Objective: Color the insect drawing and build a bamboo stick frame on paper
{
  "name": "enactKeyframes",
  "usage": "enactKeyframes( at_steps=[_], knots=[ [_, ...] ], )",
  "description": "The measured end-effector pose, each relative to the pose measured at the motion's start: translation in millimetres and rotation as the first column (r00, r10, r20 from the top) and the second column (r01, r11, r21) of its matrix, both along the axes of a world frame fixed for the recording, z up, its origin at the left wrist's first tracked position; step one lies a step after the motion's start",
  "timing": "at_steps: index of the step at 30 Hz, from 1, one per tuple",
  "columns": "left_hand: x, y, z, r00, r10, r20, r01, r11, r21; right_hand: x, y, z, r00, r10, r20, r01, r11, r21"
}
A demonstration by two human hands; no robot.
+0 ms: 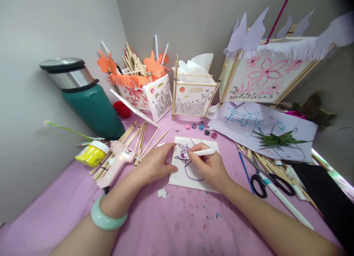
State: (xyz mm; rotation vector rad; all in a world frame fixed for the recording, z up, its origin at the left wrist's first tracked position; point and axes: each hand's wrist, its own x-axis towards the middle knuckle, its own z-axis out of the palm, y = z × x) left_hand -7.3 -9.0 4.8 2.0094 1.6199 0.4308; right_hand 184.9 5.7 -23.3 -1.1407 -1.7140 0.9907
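A white panel (178,175) with purple line drawing lies flat on the pink tablecloth (149,226), in front of the person; the right hand (210,165) rests over its right part, fingers closed round a white marker (204,152), whose tip end points left, at the drawing; the left hand (155,164) lies at the panel's left edge, thumb and forefinger spread wide, their tips at the margin; a pale green bangle (106,221) circles the left wrist.

A torn paper scrap (162,193) lies near the panel's lower left corner; small paint pots (201,127) sit just beyond its far edge; to the left are a pink glue gun (118,162), wooden sticks (129,134), a yellow jar (92,155) and a tilted-looking green bottle (92,108); to the right lie a blue brush (245,171), scissors (262,170) and a leafy sprig (278,139) on a drawn-on sheet (302,136); farther back stand an orange-fringed box (132,95), a stick-framed box (195,99) and a lilac-fringed box (257,79).
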Motion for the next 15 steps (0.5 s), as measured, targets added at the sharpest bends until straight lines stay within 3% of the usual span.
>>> enactKeyframes(
  at_steps=[15],
  knots=[
    [-0.4,-0.1,0.0,1.000,-0.002,-0.007,0.003,1.000,0.005,-0.2,-0.5,-0.7,0.999,-0.014,0.032,0.015,0.999,-0.033]
  ],
)
